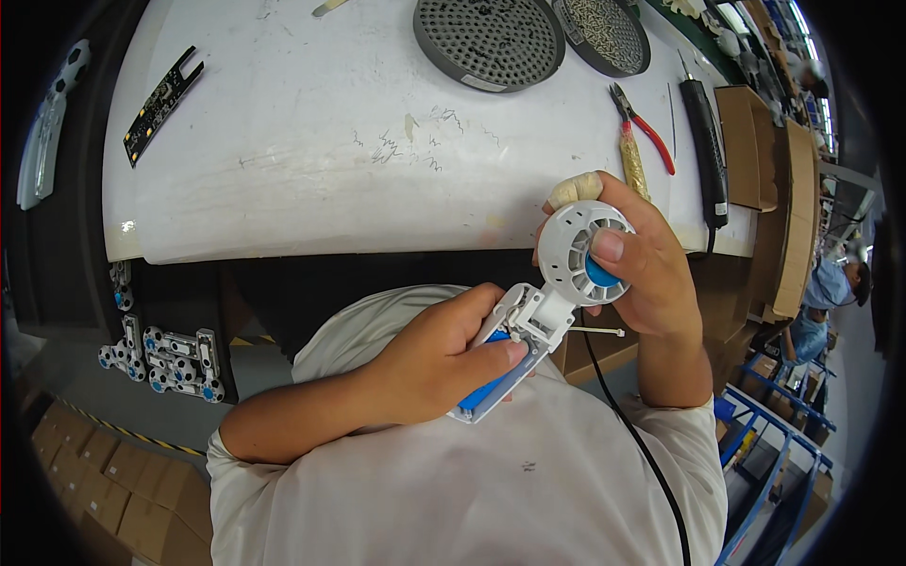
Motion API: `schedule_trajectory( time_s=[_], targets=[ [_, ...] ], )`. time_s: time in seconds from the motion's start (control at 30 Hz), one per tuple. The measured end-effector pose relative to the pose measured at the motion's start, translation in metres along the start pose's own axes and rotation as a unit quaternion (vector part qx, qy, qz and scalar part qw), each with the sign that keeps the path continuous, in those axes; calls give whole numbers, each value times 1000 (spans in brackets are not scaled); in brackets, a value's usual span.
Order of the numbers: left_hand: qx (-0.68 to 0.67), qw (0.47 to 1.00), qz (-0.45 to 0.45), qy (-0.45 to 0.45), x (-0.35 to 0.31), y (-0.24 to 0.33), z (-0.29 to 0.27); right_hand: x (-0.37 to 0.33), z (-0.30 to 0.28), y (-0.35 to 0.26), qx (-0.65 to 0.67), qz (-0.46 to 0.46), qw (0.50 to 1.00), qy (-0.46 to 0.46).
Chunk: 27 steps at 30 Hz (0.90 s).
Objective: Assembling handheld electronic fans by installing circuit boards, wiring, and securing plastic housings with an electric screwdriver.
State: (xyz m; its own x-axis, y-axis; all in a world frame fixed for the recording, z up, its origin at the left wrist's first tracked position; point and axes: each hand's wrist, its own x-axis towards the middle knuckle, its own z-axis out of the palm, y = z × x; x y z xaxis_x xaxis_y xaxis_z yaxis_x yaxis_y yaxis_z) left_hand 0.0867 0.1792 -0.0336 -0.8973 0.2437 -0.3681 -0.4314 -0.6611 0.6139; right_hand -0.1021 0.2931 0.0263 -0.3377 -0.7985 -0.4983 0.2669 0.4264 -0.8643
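Note:
I hold a white handheld fan [557, 247] with an opened handle in front of my chest. My left hand [444, 354] is closed round the handle, its thumb pressing inside beside a blue cylindrical part, which looks like a battery [483, 391]. The fan's round head is gripped by my right hand [651, 255], the thumb lying on the blue hub [601, 272]. A pale cover wraps one right fingertip. Beside the fan's hinge, a thin white rod [599, 330] sticks out; its other end is hidden.
On the white table [283, 208] lie a black circuit board [162, 108], red-handled cutters [642, 127], a black electric screwdriver [703, 141] and round trays [489, 42] of small parts. Cardboard boxes [755, 151] stand right; several fan assemblies [179, 363] sit lower left. A black cable [642, 443] hangs near my right arm.

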Motion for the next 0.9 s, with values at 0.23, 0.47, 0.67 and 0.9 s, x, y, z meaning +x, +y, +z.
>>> schedule_trajectory(
  time_s=[0.23,0.47,0.67,0.9],
  targets=[
    [-31,999,-16,4,-1,2,0,0,0,5,-20,17,1000,12],
    [1,1000,0,8,-1,1,0,-3,6,11,-22,-24,999,37],
    [28,999,-6,15,0,3,2,-2,9,17,-21,-24,998,46],
    [-7,1000,-9,19,0,4,3,-3,8,18,-4,-8,999,37]
  ],
)
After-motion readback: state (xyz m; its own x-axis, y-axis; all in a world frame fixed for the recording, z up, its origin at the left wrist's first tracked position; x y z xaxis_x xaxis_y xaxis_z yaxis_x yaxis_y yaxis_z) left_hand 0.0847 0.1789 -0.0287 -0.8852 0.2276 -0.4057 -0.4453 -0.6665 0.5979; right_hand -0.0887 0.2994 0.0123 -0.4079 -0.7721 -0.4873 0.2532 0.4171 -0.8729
